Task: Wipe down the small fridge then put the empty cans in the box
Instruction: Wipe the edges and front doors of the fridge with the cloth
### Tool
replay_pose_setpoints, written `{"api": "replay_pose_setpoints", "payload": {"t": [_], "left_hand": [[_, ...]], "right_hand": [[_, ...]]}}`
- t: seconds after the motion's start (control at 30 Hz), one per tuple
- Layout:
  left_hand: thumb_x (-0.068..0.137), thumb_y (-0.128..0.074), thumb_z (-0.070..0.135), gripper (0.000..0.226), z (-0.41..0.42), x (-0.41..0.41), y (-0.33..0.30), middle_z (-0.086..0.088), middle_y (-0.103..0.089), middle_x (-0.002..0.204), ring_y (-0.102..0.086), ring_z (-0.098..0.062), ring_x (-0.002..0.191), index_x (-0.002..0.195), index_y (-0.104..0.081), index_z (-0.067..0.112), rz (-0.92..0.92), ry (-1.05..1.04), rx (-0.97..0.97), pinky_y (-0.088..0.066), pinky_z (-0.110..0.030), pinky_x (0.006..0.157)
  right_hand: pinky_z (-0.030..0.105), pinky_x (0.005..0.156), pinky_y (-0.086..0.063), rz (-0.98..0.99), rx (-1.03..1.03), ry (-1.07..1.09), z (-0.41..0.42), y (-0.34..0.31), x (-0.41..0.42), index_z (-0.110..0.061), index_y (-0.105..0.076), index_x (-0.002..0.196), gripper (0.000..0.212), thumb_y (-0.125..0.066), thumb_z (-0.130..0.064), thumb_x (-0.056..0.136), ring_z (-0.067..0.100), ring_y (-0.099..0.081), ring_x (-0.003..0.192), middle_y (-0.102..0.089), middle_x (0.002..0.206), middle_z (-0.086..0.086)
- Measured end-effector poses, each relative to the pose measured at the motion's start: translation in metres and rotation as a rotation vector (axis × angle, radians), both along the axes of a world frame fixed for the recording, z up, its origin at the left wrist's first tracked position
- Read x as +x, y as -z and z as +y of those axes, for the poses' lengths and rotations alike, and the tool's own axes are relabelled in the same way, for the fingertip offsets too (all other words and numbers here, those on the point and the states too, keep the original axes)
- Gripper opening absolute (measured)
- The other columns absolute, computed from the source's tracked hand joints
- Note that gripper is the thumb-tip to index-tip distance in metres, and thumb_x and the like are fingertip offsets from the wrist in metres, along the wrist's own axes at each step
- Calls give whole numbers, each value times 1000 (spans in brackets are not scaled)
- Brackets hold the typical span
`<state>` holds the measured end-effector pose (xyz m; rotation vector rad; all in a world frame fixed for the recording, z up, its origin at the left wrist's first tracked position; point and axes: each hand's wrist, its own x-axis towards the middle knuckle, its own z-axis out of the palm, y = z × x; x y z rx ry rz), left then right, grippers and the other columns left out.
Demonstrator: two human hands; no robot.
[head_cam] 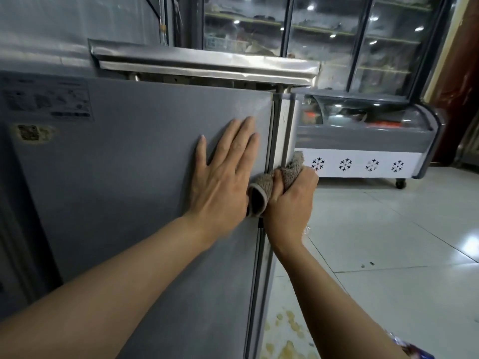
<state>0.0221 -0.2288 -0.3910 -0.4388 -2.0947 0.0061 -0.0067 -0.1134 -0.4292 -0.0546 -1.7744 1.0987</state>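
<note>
My left hand [225, 172] flat, fingers straight, pressing grey metal side panel of small fridge [134, 182]. My right hand [291, 200] just beside it, fingers curled round fluffy grey-brown cloth [264, 187], cloth against fridge's front corner edge. Cans, box unseen.

The fridge [129, 177] is a grey upright cabinet, its broad flat side facing the camera and carrying a printed label in the upper left corner. A brownish terry cloth [274, 185] is bunched against the fridge's right front edge.
</note>
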Motion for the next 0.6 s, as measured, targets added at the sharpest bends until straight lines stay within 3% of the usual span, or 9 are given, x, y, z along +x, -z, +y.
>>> {"api": "replay_pose_setpoints", "payload": {"t": [0.13, 0.3, 0.43, 0.6], "left_hand": [[74, -33, 17, 72, -3, 0, 45, -8, -22, 156, -15, -22, 143, 145, -28, 9, -4, 11, -64, -8, -52, 107], [77, -34, 11, 73, -8, 3, 87, -2, -8, 157, -8, -19, 145, 148, -16, 12, -62, -5, -154, -8, -53, 108], [81, -33, 10, 69, -11, 4, 118, -1, -10, 157, -10, -19, 145, 148, -17, 14, -80, -4, -179, -17, -56, 107], [85, -26, 9, 63, -11, 3, 140, -1, -12, 156, -12, -20, 143, 147, -20, 14, -63, 8, -197, -13, -54, 106]], "right_hand": [[40, 73, -44, -23, 21, 0, -2, 43, 4, -2, -49, 108, 40, -42, -37, 91, 29, -48, 95, -47, 103, 12], [46, 70, -48, -18, 8, 22, -2, 66, -1, -1, -48, 109, 40, -42, -36, 91, 33, -51, 93, -46, 104, 15], [38, 69, -47, -38, 16, -22, -3, 92, 0, -2, -46, 122, 48, -41, -37, 90, 33, -52, 98, -44, 110, 16], [39, 73, -46, -94, -37, -41, 0, 127, 1, -10, -43, 123, 46, -36, -42, 91, 30, -54, 97, -43, 112, 6]]}}
